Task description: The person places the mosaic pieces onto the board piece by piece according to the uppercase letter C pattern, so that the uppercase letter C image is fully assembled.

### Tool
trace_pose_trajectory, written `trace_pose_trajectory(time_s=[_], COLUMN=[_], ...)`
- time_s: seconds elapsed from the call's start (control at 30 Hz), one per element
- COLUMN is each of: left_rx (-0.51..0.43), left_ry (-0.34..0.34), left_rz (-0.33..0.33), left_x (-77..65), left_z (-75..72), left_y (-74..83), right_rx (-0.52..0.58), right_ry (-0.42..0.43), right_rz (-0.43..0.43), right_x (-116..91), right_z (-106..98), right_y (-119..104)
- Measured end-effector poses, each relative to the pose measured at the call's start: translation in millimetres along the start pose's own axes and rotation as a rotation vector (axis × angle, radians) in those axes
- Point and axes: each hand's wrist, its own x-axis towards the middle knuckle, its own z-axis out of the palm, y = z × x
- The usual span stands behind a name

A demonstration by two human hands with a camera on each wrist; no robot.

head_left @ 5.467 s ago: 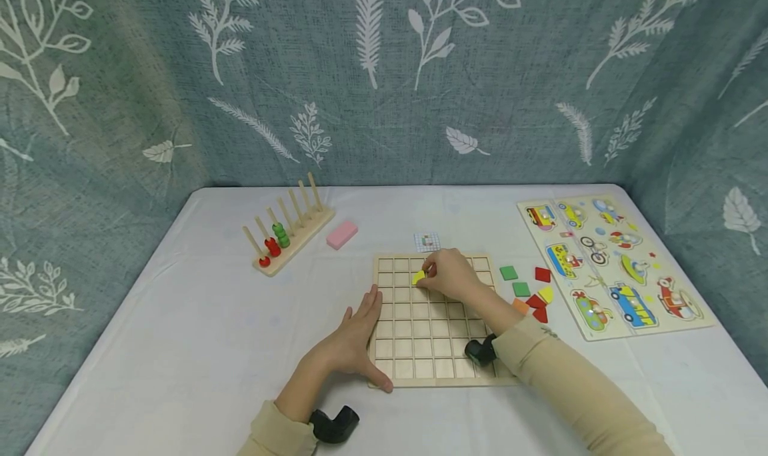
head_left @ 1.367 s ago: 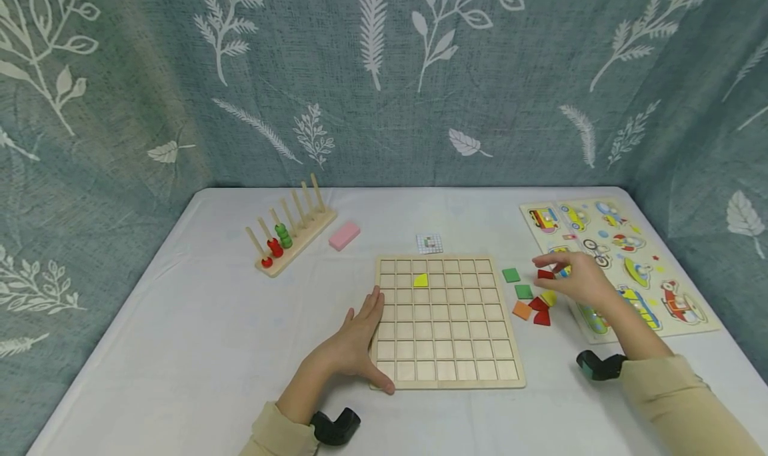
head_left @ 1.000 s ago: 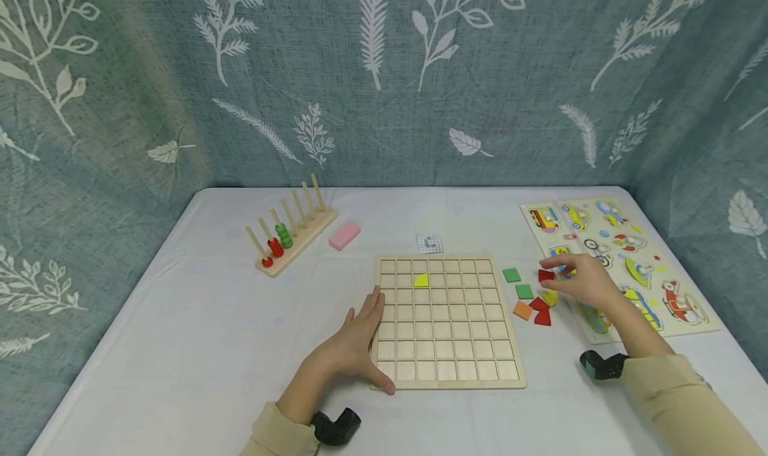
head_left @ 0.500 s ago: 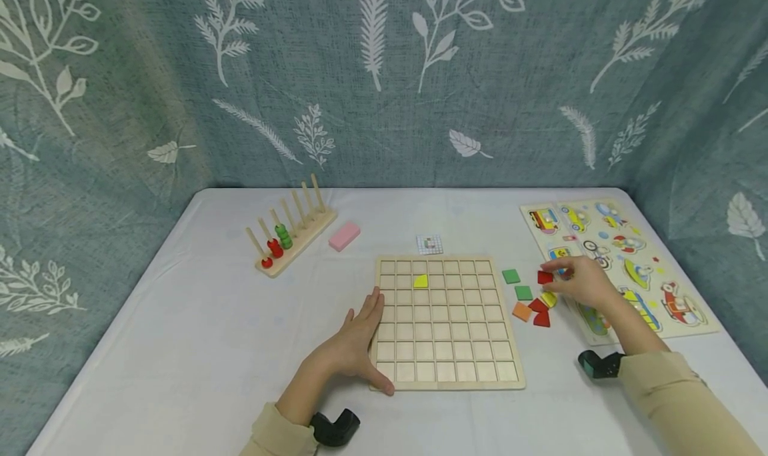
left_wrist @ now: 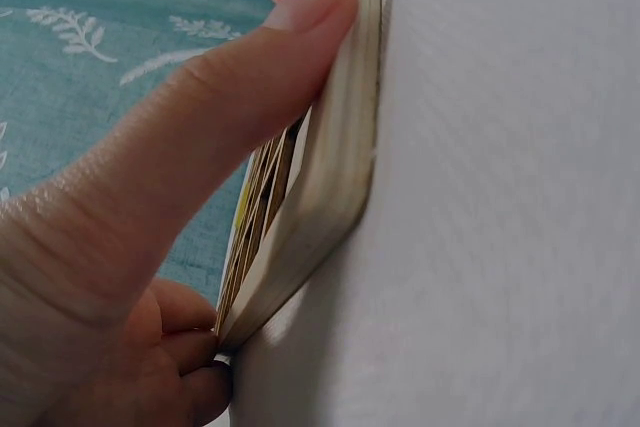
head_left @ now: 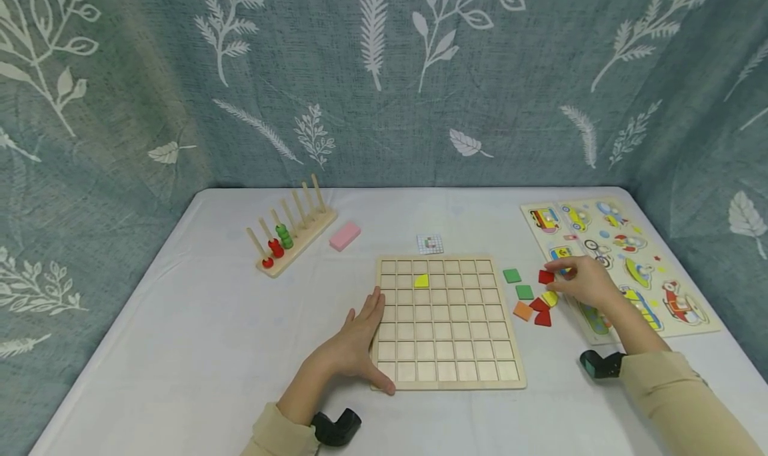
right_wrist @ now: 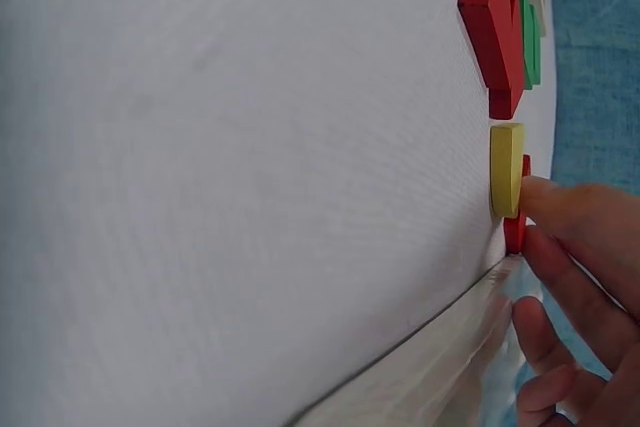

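My left hand point(head_left: 351, 346) lies at the lower left corner of a wooden grid board point(head_left: 447, 384). Its spread fingers rest along the left edge, and its thumb point(left_wrist: 220, 87) touches the near edge. A yellow quarter-round tile point(head_left: 422, 281) sits in a cell of the second row. Right of the board, thumb and forefinger of my right hand point(head_left: 582, 283) pinch a red square tile point(head_left: 546, 277) at its sides, on the table. Close by the thumb lies another yellow tile point(right_wrist: 507, 169). Two more red tiles point(head_left: 543, 319), an orange tile point(head_left: 523, 311) and two green tiles point(head_left: 524, 292) lie near.
A picture puzzle board point(head_left: 651, 289) lies at the right, partly under my right forearm. Behind the grid board are a small pattern card point(head_left: 430, 244) and a pink block point(head_left: 345, 236). A wooden peg stand point(head_left: 306, 238) with red and green beads stands at the back left.
My right hand has left the yellow tile in the grid and moved right to the loose tiles. There its thumb and forefinger have closed around the red square tile. My left hand stays put.
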Motion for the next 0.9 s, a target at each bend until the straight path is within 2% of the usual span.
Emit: trace_pose_trajectory(time_s=[0.3,0.9], left_rx=[0.006,0.006], left_ry=[0.001,0.005], left_rz=[0.002,0.008], left_x=[0.4,-0.4], left_z=[0.7,0.1], left_y=[-0.1,-0.3], right_rx=[0.004,0.005], right_ry=[0.012,0.023], right_rz=[0.033,0.033], right_x=[1.6,2.0], right_z=[3.0,3.7], right_y=[1.9,-0.6])
